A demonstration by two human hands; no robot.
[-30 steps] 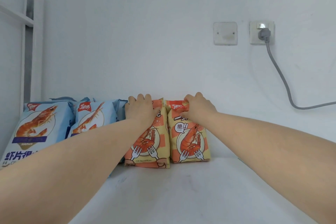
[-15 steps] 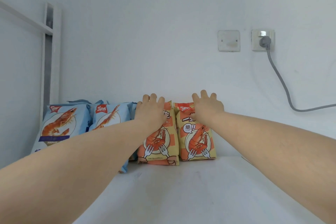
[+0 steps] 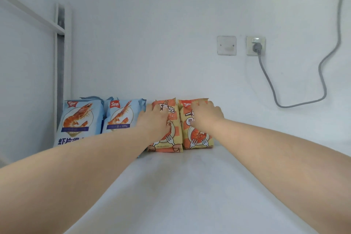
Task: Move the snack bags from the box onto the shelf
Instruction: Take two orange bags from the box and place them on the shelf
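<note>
Two orange-and-yellow shrimp snack bags stand upright side by side at the back of the white shelf (image 3: pixel 190 186). My left hand (image 3: pixel 154 119) lies flat against the front of the left orange bag (image 3: pixel 173 135), fingers spread. My right hand (image 3: pixel 206 117) rests the same way on the right orange bag (image 3: pixel 197 138). Neither hand grips a bag. To the left stand two light-blue shrimp bags (image 3: pixel 80 118) (image 3: pixel 121 118), with more blue bags behind them. The box is out of view.
The white wall behind carries a blank plate (image 3: pixel 226 45) and a socket (image 3: pixel 255 46) with a grey cable (image 3: pixel 269 83) looping right. A white shelf frame post (image 3: pixel 62 53) stands at the left. Bare shelf surface lies to the right of the orange bags.
Both hands have slid down from the bags' top edges onto their fronts and let go of their grip. The view has tilted up.
</note>
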